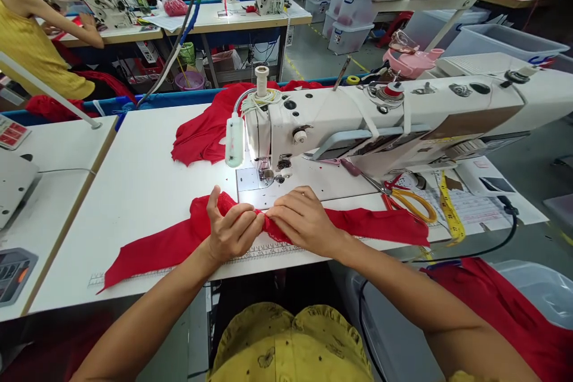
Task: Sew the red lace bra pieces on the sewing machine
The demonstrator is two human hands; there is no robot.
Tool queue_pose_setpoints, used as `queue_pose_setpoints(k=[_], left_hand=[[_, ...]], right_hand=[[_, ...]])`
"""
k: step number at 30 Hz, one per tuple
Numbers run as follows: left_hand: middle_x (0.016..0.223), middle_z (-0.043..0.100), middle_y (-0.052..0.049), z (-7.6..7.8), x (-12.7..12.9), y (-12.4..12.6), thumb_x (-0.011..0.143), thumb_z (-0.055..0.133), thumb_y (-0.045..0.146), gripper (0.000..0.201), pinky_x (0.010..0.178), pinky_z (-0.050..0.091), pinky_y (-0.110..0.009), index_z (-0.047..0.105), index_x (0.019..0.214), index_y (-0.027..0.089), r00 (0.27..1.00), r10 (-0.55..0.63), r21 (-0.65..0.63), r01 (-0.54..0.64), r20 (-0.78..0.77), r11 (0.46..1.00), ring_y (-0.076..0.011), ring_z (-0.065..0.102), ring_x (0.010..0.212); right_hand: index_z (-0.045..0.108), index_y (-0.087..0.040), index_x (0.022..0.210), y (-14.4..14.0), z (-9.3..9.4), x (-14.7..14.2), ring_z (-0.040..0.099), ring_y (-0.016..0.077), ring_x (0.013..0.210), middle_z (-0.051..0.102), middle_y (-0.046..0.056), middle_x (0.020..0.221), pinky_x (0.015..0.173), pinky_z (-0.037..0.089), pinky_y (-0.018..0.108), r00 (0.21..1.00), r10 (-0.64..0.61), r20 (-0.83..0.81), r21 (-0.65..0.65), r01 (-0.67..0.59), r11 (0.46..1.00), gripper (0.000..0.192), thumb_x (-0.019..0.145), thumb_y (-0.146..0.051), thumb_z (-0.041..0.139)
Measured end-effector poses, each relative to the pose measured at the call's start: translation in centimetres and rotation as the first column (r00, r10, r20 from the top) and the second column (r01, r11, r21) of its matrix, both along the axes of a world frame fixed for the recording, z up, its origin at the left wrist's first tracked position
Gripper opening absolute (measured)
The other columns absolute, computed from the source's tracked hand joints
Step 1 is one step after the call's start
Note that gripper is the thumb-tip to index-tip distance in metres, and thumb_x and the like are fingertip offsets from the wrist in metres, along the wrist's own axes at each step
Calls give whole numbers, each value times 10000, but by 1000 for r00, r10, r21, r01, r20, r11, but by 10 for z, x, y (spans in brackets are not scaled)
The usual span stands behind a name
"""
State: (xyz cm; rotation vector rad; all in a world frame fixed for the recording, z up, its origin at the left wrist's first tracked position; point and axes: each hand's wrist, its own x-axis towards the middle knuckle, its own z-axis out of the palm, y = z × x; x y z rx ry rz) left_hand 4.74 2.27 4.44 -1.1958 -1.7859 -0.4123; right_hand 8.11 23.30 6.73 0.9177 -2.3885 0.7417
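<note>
Both grips pinched the red cloth point(188, 239) where they met: the left hand point(233, 230) clenched on a bunched fold, the right hand point(304, 218) pressing fingertips onto the lace edge. The cloth lay across the front of the white worktop point(143, 179), just before the sewing machine point(358, 119). More red fabric point(206, 131) was heaped behind the needle. Scissors point(412, 200) and a yellow tape point(450, 209) lay to the right, under the machine's arm.

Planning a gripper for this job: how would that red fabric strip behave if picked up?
Probably floppy: the red fabric strip bunches where the left hand and right hand pinch it. Likely light, as it lies thin and flat on the table. It wouldn't roll.
</note>
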Motion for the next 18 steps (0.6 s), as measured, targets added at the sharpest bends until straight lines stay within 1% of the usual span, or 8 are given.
queue_pose_setpoints(k=[3, 5, 8, 10, 12, 14, 15, 18], left_hand=[[726, 674, 38, -2, -1, 0, 858, 730, 52, 141, 1197, 191, -718, 655, 882, 169, 1000, 15, 4, -15, 16, 1000, -166, 683, 775], [726, 674, 43, -2, -1, 0, 848, 733, 49, 152, 1199, 218, -692, 651, 879, 173, 1000, 18, -3, -18, 11, 1000, -162, 680, 777], [749, 683, 34, 1, 0, 1, 811, 737, 59, 160, 1211, 216, -667, 652, 902, 158, 999, -3, 0, 3, 41, 1000, -172, 678, 789], [802, 698, 0, 4, 1, 3, 831, 701, 174, 119, 1208, 208, -677, 657, 939, 153, 994, -35, 4, 35, 101, 999, -202, 678, 819], [837, 701, -41, 7, 2, 5, 879, 641, 378, 243, 1197, 187, -709, 659, 952, 147, 988, -51, 14, 50, 148, 999, -241, 675, 837], [829, 693, -58, 8, 2, 6, 900, 628, 482, 342, 1195, 156, -728, 656, 935, 144, 984, -25, 21, 21, 174, 1000, -257, 672, 837], [810, 689, -49, 8, 2, 7, 895, 664, 452, 305, 1196, 142, -732, 650, 916, 148, 983, -3, 23, -1, 183, 1000, -254, 673, 833], [770, 687, 1, 7, 0, 9, 846, 740, 219, 125, 1202, 113, -736, 628, 864, 166, 976, 25, 11, -28, 216, 1000, -229, 680, 836]], right_hand=[[560, -171, 917, -2, 0, 1, 541, 170, 833, 633, 53, 882, 819, 375, 359, 999, -47, 8, -7, 47, 999, 114, 992, -148, 476], [521, -181, 907, -2, 0, 0, 525, 170, 824, 612, 52, 880, 798, 371, 347, 998, -49, 50, -26, 50, 998, 124, 999, -149, 445], [497, -186, 911, -1, -3, -1, 514, 174, 821, 598, 49, 880, 785, 360, 343, 997, -39, 63, -8, 40, 999, 120, 1002, -147, 429], [496, -187, 911, -1, -5, -2, 514, 178, 825, 594, 49, 880, 785, 356, 344, 996, -47, 69, -5, 47, 999, 119, 1001, -149, 428], [499, -189, 909, -1, -7, -3, 517, 181, 830, 598, 50, 884, 791, 357, 347, 994, -53, 90, -13, 55, 998, 123, 1002, -157, 425], [504, -188, 910, -2, -8, -4, 521, 183, 834, 603, 52, 890, 795, 359, 351, 992, -50, 117, -22, 53, 998, 130, 1008, -171, 420], [506, -187, 912, -3, -9, -5, 522, 183, 834, 604, 52, 892, 795, 359, 353, 990, -46, 130, -27, 50, 998, 134, 1012, -178, 417], [505, -185, 910, -4, -11, -5, 525, 182, 836, 603, 50, 894, 797, 361, 355, 983, -41, 179, -46, 50, 998, 149, 1023, -193, 407]])
